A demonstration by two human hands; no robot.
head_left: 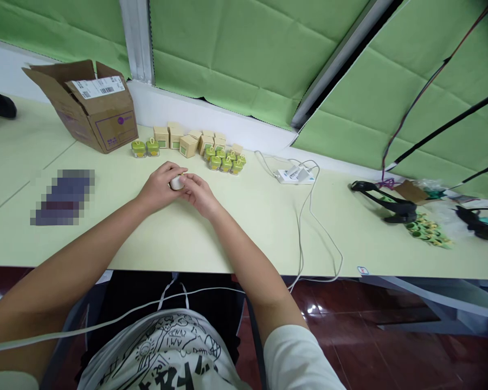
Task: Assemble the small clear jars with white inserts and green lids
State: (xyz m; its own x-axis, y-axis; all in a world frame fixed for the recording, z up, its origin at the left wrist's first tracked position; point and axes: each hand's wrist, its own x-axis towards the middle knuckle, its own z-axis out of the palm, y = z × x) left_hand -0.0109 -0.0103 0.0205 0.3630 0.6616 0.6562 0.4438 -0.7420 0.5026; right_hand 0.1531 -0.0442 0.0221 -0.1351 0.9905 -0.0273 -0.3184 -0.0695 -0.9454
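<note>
Both my hands meet over the pale green table [244,227], a little beyond its middle. My left hand [159,184] and my right hand [199,194] are closed together round a small white object [176,183], of which only a rounded bit shows between the fingers. Just beyond them stand several small tan boxes [187,142] and several small green jar-like items [224,160]. Two more green items [145,147] sit to the left of the boxes.
An open cardboard box [90,107] stands at the back left. A white power strip [296,174] with white cables lies to the right. Black tools [386,201] and bags of small parts [429,230] lie at the far right. A blurred patch [63,196] is at the left.
</note>
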